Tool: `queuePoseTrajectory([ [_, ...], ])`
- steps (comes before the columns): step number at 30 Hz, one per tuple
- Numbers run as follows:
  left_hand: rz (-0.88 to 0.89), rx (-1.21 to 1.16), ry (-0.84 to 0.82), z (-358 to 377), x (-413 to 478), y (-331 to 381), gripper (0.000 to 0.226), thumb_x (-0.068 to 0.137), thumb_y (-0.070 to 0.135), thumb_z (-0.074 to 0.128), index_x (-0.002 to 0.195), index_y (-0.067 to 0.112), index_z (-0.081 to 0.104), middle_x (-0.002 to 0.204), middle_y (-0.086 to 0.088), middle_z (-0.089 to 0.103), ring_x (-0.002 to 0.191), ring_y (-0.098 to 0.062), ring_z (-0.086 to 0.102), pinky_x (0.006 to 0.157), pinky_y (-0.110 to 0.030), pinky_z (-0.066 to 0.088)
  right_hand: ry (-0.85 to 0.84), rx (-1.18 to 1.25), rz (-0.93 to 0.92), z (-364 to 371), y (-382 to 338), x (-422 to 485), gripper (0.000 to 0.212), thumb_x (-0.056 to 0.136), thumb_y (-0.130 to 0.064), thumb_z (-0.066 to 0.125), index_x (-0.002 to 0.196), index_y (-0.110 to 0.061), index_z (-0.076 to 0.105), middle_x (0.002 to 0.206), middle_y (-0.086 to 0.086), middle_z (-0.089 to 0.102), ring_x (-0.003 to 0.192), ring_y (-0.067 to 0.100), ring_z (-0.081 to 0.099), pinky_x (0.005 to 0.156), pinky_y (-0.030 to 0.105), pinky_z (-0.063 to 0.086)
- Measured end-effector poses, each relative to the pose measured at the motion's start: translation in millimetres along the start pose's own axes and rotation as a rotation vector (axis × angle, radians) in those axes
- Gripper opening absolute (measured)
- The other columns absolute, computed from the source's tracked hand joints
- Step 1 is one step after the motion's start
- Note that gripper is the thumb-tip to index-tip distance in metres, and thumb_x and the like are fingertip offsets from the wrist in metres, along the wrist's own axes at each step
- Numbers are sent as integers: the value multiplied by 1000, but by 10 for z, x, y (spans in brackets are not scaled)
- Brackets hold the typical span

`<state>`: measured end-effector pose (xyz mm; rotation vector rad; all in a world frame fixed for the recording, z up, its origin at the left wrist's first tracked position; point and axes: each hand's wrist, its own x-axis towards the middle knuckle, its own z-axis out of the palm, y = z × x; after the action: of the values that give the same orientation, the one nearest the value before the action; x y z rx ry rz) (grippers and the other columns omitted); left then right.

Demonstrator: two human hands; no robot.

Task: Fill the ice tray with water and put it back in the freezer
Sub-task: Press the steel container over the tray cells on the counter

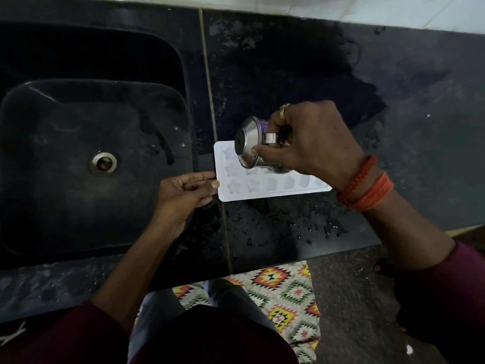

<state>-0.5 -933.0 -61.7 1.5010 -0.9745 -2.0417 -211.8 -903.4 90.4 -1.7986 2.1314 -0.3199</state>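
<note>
Right hand (309, 143) fingers grip tipped steel cup (248, 147); left hand (183, 193) seemingly pinches ice tray (262, 191) edge.

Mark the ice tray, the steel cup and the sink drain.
ice tray (262, 194): head view, on its near rim.
steel cup (244, 145): head view, on its tipped-up base.
sink drain (102, 162): head view, on the middle of the metal ring.

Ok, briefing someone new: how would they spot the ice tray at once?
Find the black sink; just right of it, on the wet black counter, lies the ice tray. A steel cup is tilted above it. It alone is flat, white, with star-shaped pockets.
</note>
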Motion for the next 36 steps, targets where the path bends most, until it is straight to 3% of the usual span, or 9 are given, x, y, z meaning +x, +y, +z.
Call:
queuePoseTrajectory([
  [5,0,5,-2,-8,-2,6,16,82,7,83,94,16,78,85,-1,82,78,-8,78,63,-14,57,20,1,11,-29,17,-11,29,73,-52,73,71,-27,59,63,-13,55,60,6,54,65,19,39],
  [9,0,9,-2,-5,-2,5,16,82,7,83,94,16,78,84,-1,82,77,-8,78,62,-14,57,107,47,71,-87,122,-21,25,77,-41,79,72,-19,67,60,-17,55,55,0,54,58,4,35],
  [13,1,8,1,0,0,5,15,83,6,83,93,16,78,82,1,81,76,-6,78,62,-13,57,206,192,136,-174,234,-15,26,83,-37,77,77,-13,72,67,-3,67,57,7,58,59,8,41],
  [16,11,22,2,-9,1,-1,16,82,8,84,94,16,79,86,-1,82,80,-9,78,64,-14,57,255,323,176,-213,370,21,31,89,-41,70,81,-10,71,75,4,71,69,15,66,68,27,52],
  [21,17,33,1,-19,4,-7,16,81,11,85,92,20,79,87,-2,82,80,-9,78,64,-14,57,321,542,208,-112,638,117,34,93,-42,64,81,-11,68,74,8,66,72,19,59,76,48,52],
  [26,18,30,-9,-16,-5,6,15,80,12,84,92,18,79,86,-1,82,79,-8,78,62,-13,57,339,796,279,122,832,204,26,92,-39,63,74,-22,64,71,-5,63,71,9,59,74,30,49],
  [30,18,37,-5,-14,-6,8,15,80,12,84,93,17,79,86,-1,82,79,-8,78,62,-13,56,312,918,354,301,981,304,24,94,-36,62,73,-23,63,80,4,65,81,16,61,81,34,52],
  [36,9,43,-7,-17,4,6,16,79,14,85,92,18,79,86,-1,82,78,-7,78,62,-13,56,293,1032,415,530,1074,329,23,98,-27,58,76,-18,59,83,1,63,82,12,62,91,34,55],
])
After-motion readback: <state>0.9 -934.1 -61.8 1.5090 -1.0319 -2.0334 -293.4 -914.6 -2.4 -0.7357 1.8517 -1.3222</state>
